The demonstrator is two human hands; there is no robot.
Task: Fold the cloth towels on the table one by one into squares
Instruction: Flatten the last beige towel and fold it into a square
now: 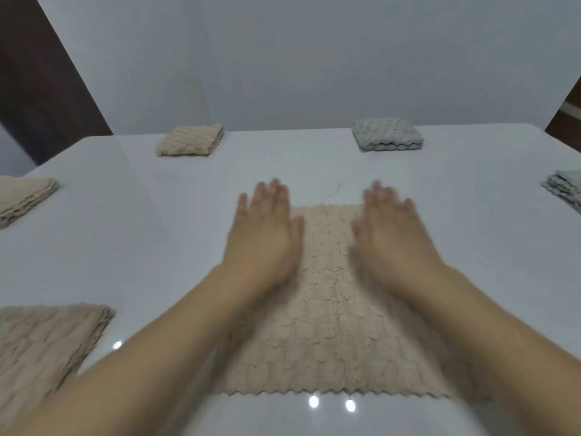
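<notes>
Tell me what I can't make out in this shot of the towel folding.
All in the head view:
- Left hand and right hand: motion blur hides whether they touch the beige towel.
- The towel's side edges: covered by the forearms.
- Grey towel at the right and beige towel at the left: cut off by the frame edges.
- Near-left towel: cut off too.

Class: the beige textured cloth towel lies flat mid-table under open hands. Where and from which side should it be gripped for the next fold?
Pinch the two near scalloped corners of the beige textured cloth towel, coming from the person's side; that edge lies free and flat.
</notes>
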